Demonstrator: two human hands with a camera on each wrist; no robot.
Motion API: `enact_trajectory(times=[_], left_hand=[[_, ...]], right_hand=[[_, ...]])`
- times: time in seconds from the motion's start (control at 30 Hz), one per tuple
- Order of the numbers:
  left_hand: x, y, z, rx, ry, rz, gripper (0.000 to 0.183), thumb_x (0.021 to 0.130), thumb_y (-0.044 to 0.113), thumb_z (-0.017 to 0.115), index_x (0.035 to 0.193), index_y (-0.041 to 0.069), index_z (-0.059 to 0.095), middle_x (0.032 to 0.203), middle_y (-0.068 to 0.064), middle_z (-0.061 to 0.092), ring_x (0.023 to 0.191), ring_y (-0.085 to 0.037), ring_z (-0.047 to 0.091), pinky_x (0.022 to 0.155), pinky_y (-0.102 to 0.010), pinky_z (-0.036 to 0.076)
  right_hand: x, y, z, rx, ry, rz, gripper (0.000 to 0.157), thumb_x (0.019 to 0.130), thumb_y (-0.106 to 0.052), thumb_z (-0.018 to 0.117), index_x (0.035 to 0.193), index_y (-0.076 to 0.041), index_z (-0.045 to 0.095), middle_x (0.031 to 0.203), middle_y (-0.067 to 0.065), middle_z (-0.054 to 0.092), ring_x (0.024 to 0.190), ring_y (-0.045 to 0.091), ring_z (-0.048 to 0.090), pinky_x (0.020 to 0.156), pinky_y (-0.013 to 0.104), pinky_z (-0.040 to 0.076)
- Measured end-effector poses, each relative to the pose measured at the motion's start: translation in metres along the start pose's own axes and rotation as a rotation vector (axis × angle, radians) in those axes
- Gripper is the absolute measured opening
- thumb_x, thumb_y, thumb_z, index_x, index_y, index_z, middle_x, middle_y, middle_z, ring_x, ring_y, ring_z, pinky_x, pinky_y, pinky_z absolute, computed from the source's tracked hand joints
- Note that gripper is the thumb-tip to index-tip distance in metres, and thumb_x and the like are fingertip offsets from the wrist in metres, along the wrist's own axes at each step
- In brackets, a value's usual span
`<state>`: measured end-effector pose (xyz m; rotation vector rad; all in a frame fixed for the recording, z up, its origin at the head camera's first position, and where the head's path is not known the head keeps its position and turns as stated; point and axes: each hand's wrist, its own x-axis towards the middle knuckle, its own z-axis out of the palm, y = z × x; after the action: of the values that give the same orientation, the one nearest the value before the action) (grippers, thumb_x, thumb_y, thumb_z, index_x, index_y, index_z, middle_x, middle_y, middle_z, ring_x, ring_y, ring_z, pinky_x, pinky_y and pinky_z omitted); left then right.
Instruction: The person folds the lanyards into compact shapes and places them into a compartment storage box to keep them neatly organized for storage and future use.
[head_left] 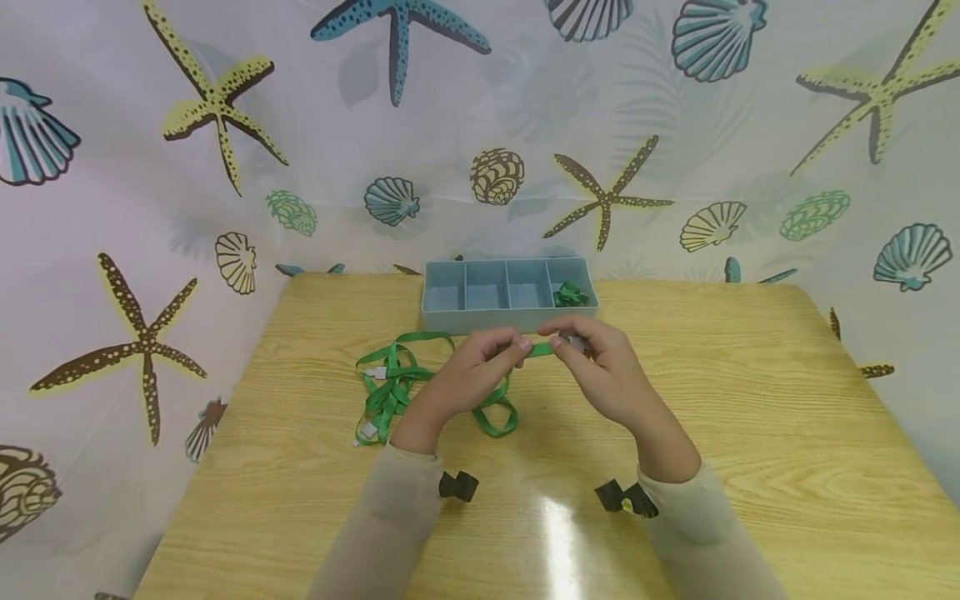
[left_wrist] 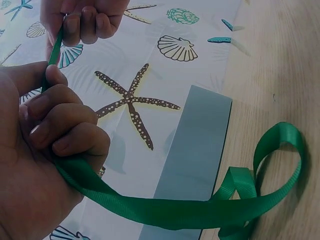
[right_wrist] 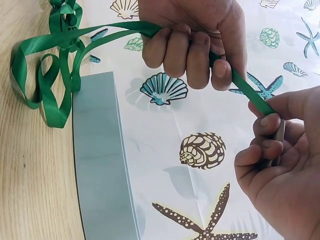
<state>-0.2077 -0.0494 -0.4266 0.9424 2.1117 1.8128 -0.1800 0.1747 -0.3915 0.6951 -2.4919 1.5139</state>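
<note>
Shells and starfish are patterning the cloth [head_left: 450, 133] behind the wooden table [head_left: 750, 375]. You are holding a green ribbon [head_left: 541, 350] taut between your hands, nearer you than the blue-grey tray [head_left: 510, 321]. Your left hand [head_left: 472, 371] is curling its fingers round it; your right hand [head_left: 611, 375] is pinching it together with a pale piece [right_wrist: 280, 135]. Looped ribbons [head_left: 388, 398] are lying beside your left forearm, and a green bundle [head_left: 570, 295] is sitting in the tray's rightmost compartment.
</note>
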Motion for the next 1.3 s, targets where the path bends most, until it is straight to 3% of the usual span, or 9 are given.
enact_trajectory(times=[0.23,0.37,0.7,1.0,1.3], left_hand=[[-0.001,0.001,-0.003,0.019,0.017,-0.002,0.040,0.116,0.033,0.046,0.082,0.012,0.053,0.062,-0.003,0.032,0.051,-0.023,0.025,0.058,-0.032,0.034],[0.000,0.003,-0.004,0.025,0.025,-0.005,0.040,0.116,0.031,0.046,0.081,0.012,0.052,0.063,-0.002,0.031,0.052,-0.022,0.024,0.059,-0.033,0.034],[-0.002,0.002,-0.005,0.036,0.033,-0.012,0.043,0.115,0.034,0.047,0.079,0.013,0.052,0.060,0.000,0.029,0.051,-0.020,0.023,0.058,-0.033,0.033],[-0.003,0.000,-0.008,0.052,0.048,-0.012,0.044,0.115,0.038,0.048,0.079,0.013,0.053,0.060,-0.001,0.026,0.051,-0.022,0.021,0.060,-0.033,0.031],[-0.004,-0.001,-0.007,0.030,0.034,-0.010,0.045,0.115,0.039,0.047,0.078,0.013,0.053,0.060,-0.002,0.026,0.051,-0.024,0.021,0.061,-0.034,0.031]], right_hand=[[-0.002,-0.002,-0.007,-0.015,0.062,-0.008,0.023,0.108,-0.007,0.057,0.121,-0.008,0.075,0.093,0.007,0.067,0.054,0.012,0.039,0.057,0.029,0.041],[-0.003,-0.004,-0.012,-0.011,0.091,-0.004,0.022,0.107,-0.005,0.058,0.120,-0.008,0.075,0.095,0.008,0.067,0.053,0.012,0.038,0.055,0.029,0.040],[-0.005,-0.003,-0.021,0.000,0.164,-0.036,0.022,0.105,-0.001,0.060,0.117,-0.007,0.076,0.093,0.005,0.064,0.052,0.011,0.036,0.054,0.029,0.038],[-0.007,-0.004,-0.035,0.020,0.243,-0.093,0.021,0.102,0.007,0.060,0.113,-0.001,0.076,0.088,-0.004,0.063,0.066,0.009,0.048,0.062,0.025,0.041],[-0.009,-0.003,-0.046,0.035,0.300,-0.146,0.022,0.097,0.014,0.060,0.111,0.005,0.075,0.084,-0.006,0.062,0.053,0.006,0.037,0.055,0.026,0.036]])
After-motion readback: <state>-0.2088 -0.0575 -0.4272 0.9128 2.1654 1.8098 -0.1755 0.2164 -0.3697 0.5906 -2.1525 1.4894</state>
